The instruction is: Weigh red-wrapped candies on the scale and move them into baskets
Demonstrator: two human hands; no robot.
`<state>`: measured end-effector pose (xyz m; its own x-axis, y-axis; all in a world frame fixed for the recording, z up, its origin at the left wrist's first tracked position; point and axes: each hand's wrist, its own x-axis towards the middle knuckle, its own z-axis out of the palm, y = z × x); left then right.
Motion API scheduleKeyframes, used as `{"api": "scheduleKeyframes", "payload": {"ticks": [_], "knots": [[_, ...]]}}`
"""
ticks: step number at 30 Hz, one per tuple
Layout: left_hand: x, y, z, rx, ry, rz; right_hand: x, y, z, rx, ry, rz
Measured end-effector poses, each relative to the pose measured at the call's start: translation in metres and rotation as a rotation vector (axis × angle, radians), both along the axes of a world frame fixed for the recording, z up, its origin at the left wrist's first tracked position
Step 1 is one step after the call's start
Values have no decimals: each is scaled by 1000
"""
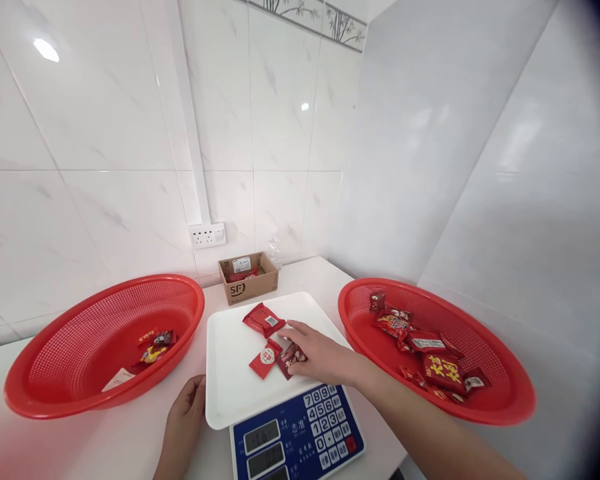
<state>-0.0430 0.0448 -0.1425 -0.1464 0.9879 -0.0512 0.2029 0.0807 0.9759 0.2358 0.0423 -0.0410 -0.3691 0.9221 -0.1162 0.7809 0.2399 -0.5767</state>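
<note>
My right hand (pixel 320 350) is over the white weighing tray (pixel 230 393), thumb and fingers closed around a dark red snack packet (pixel 286 363). Touching that packet on its left is a small red packet with a round white label (pixel 266 358). Farther back on the tray lies a larger red packet with a barcode (pixel 264 320). Beneath the tray, the scale's blue panel (pixel 300 430) shows number keys and displays. My left hand (pixel 186 407) rests on the table beside the tray's left edge, fingers curled in and holding nothing visible.
A red plastic basket (pixel 190 293) on the left holds a few packets and a white paper slip. Another red basket (pixel 523 400) on the right contains several red packets. Behind the scale stands a small cardboard box (pixel 253 290), near the wall socket (pixel 207 235).
</note>
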Motion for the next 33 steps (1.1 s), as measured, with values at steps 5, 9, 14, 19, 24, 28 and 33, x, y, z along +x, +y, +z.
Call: {"api": "scheduleKeyframes", "payload": {"ticks": [5,9,14,19,24,28,33], "knots": [[1,-2,6,-5,34,-10,0,4,6,-52,13,34],[2,-3,10,-23,50,-9,-12,12,10,-29,-27,90],[0,0,3,-8,32,-5,-31,30,7,10,-73,136],[-3,1,-3,-10,39,-26,-40,35,-4,29,-142,166],[-3,1,-2,11,37,-39,-34,22,-2,75,-84,174],[-1,-1,2,-5,10,-31,-7,10,10,114,11,65],[2,-4,9,-30,28,-25,62,-13,17,232,49,-224]]}}
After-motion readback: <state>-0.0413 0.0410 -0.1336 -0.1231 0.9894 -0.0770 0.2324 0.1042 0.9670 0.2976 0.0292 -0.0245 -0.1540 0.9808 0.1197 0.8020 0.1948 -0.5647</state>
